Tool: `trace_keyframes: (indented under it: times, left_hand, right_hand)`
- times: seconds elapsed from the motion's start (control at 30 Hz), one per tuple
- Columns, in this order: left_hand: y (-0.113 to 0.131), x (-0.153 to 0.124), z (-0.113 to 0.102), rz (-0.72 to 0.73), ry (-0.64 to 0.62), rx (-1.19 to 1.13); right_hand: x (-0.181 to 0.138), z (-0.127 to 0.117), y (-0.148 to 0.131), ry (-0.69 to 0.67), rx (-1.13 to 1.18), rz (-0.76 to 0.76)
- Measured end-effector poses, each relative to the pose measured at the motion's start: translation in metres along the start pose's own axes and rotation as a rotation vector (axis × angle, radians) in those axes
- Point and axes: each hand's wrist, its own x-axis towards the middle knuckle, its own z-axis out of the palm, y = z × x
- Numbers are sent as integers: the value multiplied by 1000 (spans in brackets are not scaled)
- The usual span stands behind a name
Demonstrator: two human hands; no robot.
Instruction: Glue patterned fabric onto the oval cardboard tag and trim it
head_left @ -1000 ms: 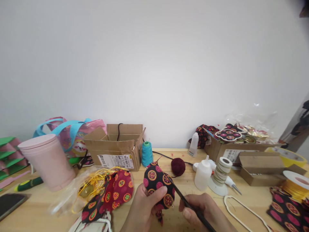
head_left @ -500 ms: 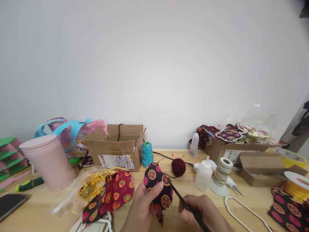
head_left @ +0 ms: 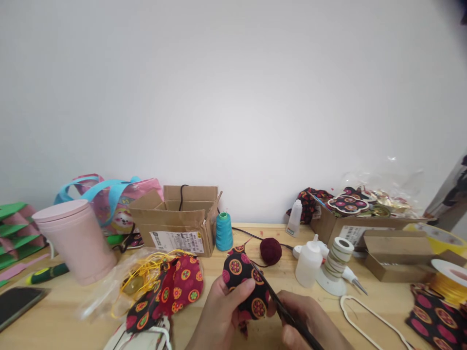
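Note:
My left hand (head_left: 228, 306) grips a rounded patterned fabric piece (head_left: 237, 277), black with pink and orange flower circles, thumb lying across its front. Loose fabric ends stick out at its top and bottom. In my right hand (head_left: 299, 311) is a long, slim black tool (head_left: 275, 299), tapering toward the fabric; its exact kind is unclear. Its tip lies along the upper right edge of the piece, and my right fingers are close to the lower right edge. Just behind stands a dark red ball of yarn (head_left: 271, 252).
A teal thread cone (head_left: 224, 232) and cardboard box (head_left: 175, 218) stand behind. To the left are fabric scraps (head_left: 188, 279), yellow cord (head_left: 146, 274) and a pink canister (head_left: 76, 243). A white squeeze bottle (head_left: 308, 262), a ribbon roll (head_left: 339, 257) and a white loop (head_left: 359, 316) lie right.
The fabric piece and both hands have shifted slightly right in view. My right fingers are now closer to the fabric's right edge, and the tool is angled more steeply.

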Motion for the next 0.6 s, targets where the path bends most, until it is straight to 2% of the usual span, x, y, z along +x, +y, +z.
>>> trace_keyframes:
  times: [0.13,0.3,0.6]
  left_hand:
    - [-2,-2,1,-30,-30,2]
    - [-1,-2,3,-50,-46,-24]
    - [-1,-3,7,-23,-8,-61]
  right_hand:
    - [1,2,0,66,-74,-30]
    - [3,2,-3,21,-108,-50]
    - [4,2,-2,36,-195,-15]
